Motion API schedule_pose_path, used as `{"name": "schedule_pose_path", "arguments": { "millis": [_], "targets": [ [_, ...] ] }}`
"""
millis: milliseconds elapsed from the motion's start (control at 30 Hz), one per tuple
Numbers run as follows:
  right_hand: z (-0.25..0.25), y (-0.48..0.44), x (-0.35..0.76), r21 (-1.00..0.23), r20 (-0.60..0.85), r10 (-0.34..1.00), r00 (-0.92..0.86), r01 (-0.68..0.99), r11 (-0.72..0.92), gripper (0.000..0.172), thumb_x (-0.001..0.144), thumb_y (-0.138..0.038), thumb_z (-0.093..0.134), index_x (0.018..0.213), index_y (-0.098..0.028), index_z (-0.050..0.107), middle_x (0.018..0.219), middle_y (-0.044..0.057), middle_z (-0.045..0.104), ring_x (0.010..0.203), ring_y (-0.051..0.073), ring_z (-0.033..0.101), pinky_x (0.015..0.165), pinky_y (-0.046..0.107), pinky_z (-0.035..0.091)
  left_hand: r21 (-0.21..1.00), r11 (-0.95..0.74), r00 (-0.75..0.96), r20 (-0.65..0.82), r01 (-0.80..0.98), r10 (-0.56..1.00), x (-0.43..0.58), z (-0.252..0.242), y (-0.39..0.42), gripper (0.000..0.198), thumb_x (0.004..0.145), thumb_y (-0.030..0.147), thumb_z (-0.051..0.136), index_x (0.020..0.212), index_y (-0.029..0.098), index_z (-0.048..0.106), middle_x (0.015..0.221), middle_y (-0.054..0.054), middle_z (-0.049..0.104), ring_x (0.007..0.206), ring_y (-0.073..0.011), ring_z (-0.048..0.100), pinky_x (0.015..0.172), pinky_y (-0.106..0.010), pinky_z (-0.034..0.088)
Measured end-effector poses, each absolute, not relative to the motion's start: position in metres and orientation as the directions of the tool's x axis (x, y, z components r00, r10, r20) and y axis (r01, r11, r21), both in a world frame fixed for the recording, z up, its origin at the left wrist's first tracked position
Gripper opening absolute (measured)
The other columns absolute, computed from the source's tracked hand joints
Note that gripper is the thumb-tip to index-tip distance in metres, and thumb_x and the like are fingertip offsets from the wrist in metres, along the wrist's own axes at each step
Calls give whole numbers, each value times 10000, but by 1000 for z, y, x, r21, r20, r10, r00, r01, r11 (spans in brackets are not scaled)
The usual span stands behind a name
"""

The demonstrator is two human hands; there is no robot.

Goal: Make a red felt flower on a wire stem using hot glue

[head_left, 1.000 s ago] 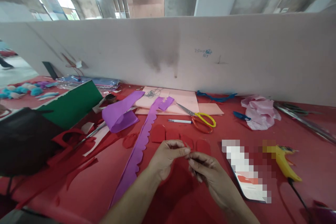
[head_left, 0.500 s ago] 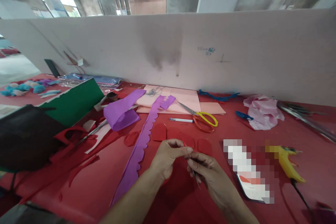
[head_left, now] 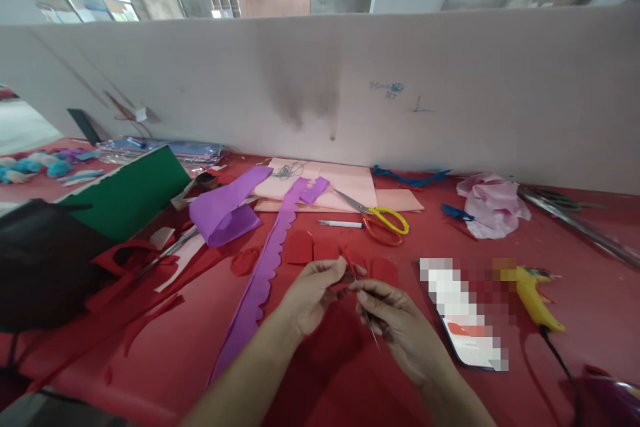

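My left hand [head_left: 313, 293] and my right hand [head_left: 395, 323] meet above the red table [head_left: 175, 347], fingertips pinched together. Between them runs a thin wire or needle [head_left: 367, 320], slanting down under my right hand, with a small red felt piece at my left fingertips. Just beyond my hands lie several red felt petals [head_left: 327, 250] in a row. A long purple scalloped strip [head_left: 260, 280] stretches to the left of my left forearm.
Yellow-handled scissors [head_left: 383, 220] and a white pen [head_left: 343, 223] lie on pink sheets [head_left: 350, 187]. A yellow glue gun [head_left: 533, 290] sits right, beside a blurred-out phone or card. Green felt [head_left: 130, 193], a black bag [head_left: 45, 267], red scraps and pink tissue [head_left: 493, 203] surround them.
My hands stay pinched together and shifted slightly up and away; the thin wire now shows longer below my right hand. The camera tilted a little.
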State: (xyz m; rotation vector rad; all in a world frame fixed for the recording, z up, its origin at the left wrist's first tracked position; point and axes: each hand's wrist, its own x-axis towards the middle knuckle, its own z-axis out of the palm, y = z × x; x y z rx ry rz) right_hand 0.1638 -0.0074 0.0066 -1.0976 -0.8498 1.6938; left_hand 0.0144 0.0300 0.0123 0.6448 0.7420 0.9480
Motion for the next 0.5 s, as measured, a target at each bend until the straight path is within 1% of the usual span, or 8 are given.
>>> {"name": "schedule_pose_path", "arguments": {
  "millis": [167,300,400,500],
  "targets": [
    [6,-7,163,-876,-302,934,-188,-332,-350,216,712,-327,725,865,-175,706,592,-11,562,501,76,420,447,215,223,763,446,372,-288,-468,882,16,13,30,190,606,301,782,641,136,695,788,-72,692,655,-124,564,642,-260,410],
    [7,-7,163,-875,-304,932,-198,-329,-355,214,717,-328,718,866,-174,704,583,-15,559,498,72,417,454,212,231,759,446,365,-291,-474,884,17,13,30,171,616,277,777,661,132,700,705,-46,669,611,-110,548,632,-261,411],
    [9,-7,163,-867,-306,929,-208,-343,-362,182,721,-305,713,848,-175,704,580,-18,559,507,69,427,456,207,235,747,435,367,-271,-502,890,18,13,30,158,617,249,777,685,128,703,707,-38,658,609,-104,547,640,-258,420],
    [9,-8,162,-860,-306,929,-208,-357,-364,181,714,-299,719,846,-176,702,587,-16,565,520,71,440,459,205,241,744,423,368,-252,-518,895,19,15,29,166,604,256,784,659,132,689,652,-21,631,595,-104,543,623,-253,422]
  ]
}}
